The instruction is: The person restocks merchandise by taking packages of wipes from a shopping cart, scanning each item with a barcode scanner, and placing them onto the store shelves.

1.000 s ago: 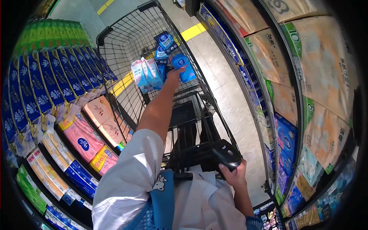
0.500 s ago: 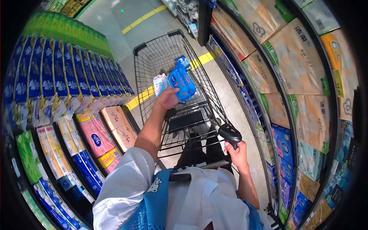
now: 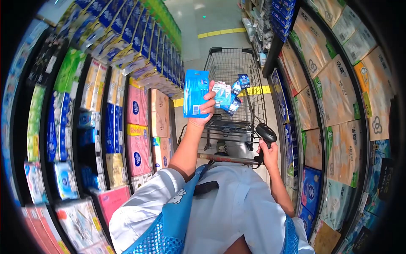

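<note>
My left hand (image 3: 207, 106) grips a flat blue soft pack (image 3: 195, 91), likely wipes, raised over the near left side of the cart. A white barcode label shows low on the pack, and my fingers wrap its right edge. My right hand (image 3: 269, 153) is closed around the handle of a black handheld barcode scanner (image 3: 266, 132), to the right of the cart. Inside the wire shopping cart (image 3: 237, 53) lie several small packs: white-and-teal packs (image 3: 221, 91) and blue packs (image 3: 243, 80).
The cart handle (image 3: 228, 159) crosses right in front of my body. Shelves of pink tissue packs (image 3: 137, 110) and hanging blue tissue packs (image 3: 139, 36) line the left. Large beige tissue packs (image 3: 336, 86) fill the right shelves. Yellow tape (image 3: 222, 33) marks the grey floor ahead.
My left hand has lifted the blue pack out of the cart area, up and left, turning its barcode side toward me. My view has swung left; the scanner stays in my right hand.
</note>
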Tool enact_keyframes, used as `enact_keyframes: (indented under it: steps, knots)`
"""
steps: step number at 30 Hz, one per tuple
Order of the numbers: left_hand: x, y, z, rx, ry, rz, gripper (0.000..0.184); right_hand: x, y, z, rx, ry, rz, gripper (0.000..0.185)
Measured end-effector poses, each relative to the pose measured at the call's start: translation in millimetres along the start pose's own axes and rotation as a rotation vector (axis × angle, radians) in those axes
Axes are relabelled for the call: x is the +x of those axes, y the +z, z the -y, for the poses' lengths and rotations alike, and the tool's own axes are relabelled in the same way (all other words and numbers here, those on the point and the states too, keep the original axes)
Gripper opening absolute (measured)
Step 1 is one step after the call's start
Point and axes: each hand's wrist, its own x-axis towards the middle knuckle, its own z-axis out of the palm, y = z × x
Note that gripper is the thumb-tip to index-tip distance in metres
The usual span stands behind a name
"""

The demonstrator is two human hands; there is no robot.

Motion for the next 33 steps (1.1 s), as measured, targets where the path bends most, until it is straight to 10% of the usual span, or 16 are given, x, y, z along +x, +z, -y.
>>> enact_keyframes:
  steps: [12, 28, 33]
  knots:
    - [-73, 1, 88, 0.235, 0.301, -0.319, 0.066, -53, 38, 105, -0.33, 0.042, 0.59, 0.014]
    - [-125, -11, 86, 0.55, 0.466, -0.288, 0.06, -56, 118, 95, -0.497, -0.214, 0.56, 0.035]
    - [-137, -13, 63, 0.246, 0.22, -0.294, 0.052, -52, 126, 104, -0.623, -0.201, 0.575, 0.028]
